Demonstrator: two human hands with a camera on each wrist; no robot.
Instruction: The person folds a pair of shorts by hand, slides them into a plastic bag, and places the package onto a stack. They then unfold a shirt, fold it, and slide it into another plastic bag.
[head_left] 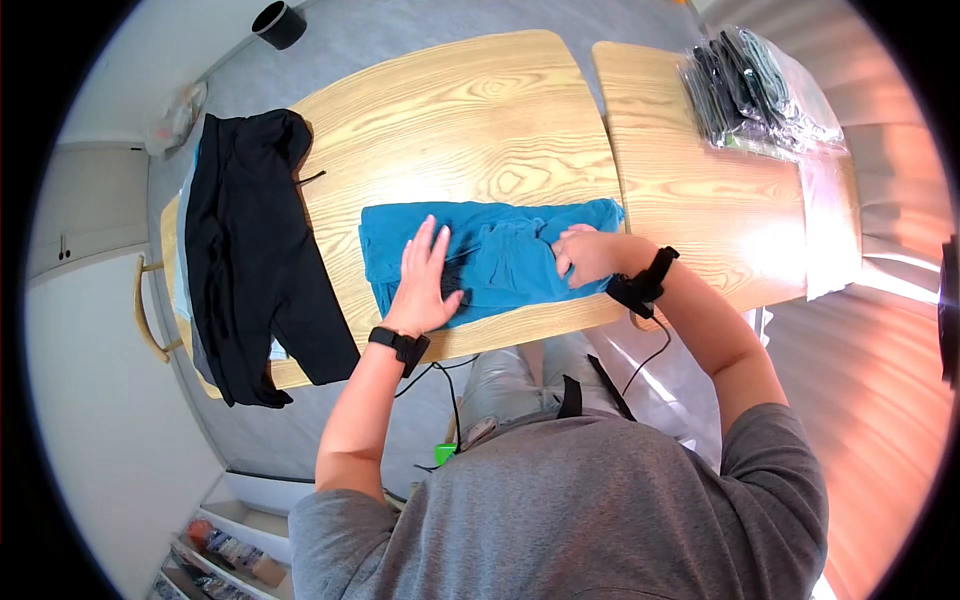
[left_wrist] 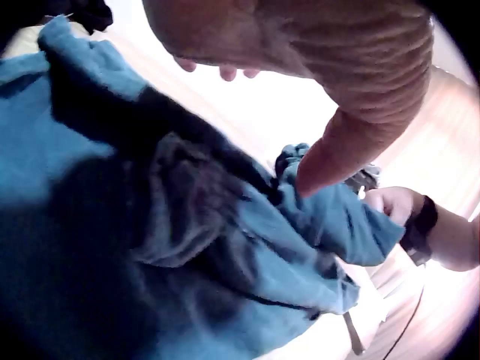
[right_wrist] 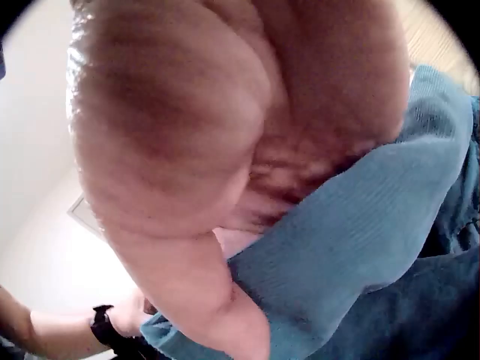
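Note:
A blue garment [head_left: 510,262] lies folded in a long shape near the table's front edge. On its left part my left hand [head_left: 425,285] rests with fingers extended. At its right part my right hand [head_left: 588,255] grips the cloth with curled fingers. In the left wrist view, the thumb of my left hand [left_wrist: 330,82] hangs over the blue cloth [left_wrist: 277,247]. The right wrist view has a fold of cloth [right_wrist: 337,225] held between the thumb and the palm of my right hand [right_wrist: 195,150]; the fingertips are hidden.
Black pants [head_left: 245,250] lie at the table's left end, over lighter cloth. Clear-bagged dark items [head_left: 750,90] sit on a second table [head_left: 690,180] at the right. A dark bin [head_left: 279,25] stands on the floor behind. Cables run from the wrist cameras.

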